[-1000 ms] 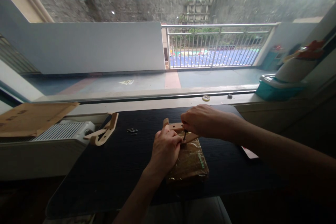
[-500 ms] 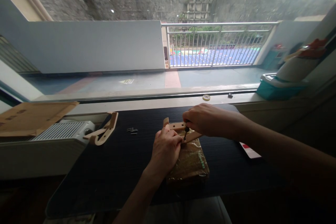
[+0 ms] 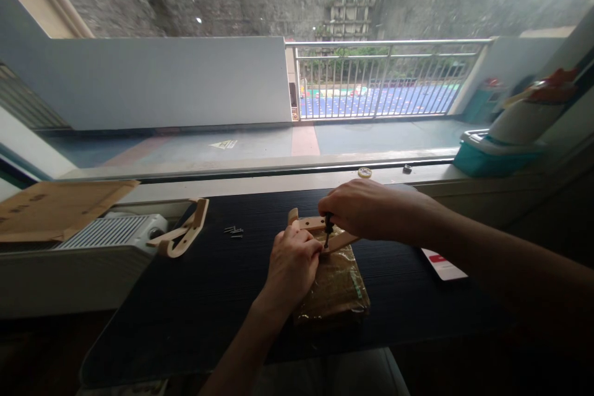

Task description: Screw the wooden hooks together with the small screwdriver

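Note:
My right hand [image 3: 350, 207] is closed round the dark handle of a screwdriver [image 3: 328, 226], which stands nearly upright with its tip on a light wooden piece. My left hand [image 3: 296, 257] is closed on that wooden bracket [image 3: 342, 241], whose bars have round holes and a curved end. The bracket rests on a brown package wrapped in clear tape [image 3: 331, 291]. Whether a screw sits under the tip is too small to tell. Several loose screws [image 3: 233, 231] lie on the black table left of my hands.
A second wooden bracket [image 3: 185, 232] lies at the table's [image 3: 185, 315] left edge, beside a white radiator [image 3: 120, 229] and a brown paper bag [image 3: 60, 207]. A red-and-white card-like item [image 3: 446, 266] lies at right. A tape roll [image 3: 364, 172] and teal box [image 3: 499, 154] stand on the sill.
My right hand has shifted slightly left and turned a little at the screwdriver, showing more of its handle. My left hand and the bracket have stayed put.

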Available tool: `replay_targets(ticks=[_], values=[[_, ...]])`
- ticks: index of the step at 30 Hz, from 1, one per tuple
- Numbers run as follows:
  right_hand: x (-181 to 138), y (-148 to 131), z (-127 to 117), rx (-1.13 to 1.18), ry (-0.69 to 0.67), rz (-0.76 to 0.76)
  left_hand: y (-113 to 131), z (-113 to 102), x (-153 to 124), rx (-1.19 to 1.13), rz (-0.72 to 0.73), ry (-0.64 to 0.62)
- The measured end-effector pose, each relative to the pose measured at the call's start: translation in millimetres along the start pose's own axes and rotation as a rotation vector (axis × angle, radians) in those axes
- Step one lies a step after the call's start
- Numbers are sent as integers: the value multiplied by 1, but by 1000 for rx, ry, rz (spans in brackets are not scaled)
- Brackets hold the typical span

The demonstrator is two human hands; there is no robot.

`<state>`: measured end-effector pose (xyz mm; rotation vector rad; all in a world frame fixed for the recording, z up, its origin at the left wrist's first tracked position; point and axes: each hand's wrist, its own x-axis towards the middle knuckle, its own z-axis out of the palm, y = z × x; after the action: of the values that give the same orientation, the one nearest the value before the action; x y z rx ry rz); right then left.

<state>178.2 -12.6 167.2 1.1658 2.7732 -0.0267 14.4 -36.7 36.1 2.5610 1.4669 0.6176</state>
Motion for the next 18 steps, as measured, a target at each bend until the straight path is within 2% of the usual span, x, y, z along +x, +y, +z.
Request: replay_targets(ticks=[6,12,18], values=[[2,-2,6,5,-5,73,1,-2,1,-1,7,-6],[1,-5,2,-43,-9,154,0,-2,1,0,4,-11],[-2,-4,-4,-67,-6,64,-1,-1,1,-3,10,-6]])
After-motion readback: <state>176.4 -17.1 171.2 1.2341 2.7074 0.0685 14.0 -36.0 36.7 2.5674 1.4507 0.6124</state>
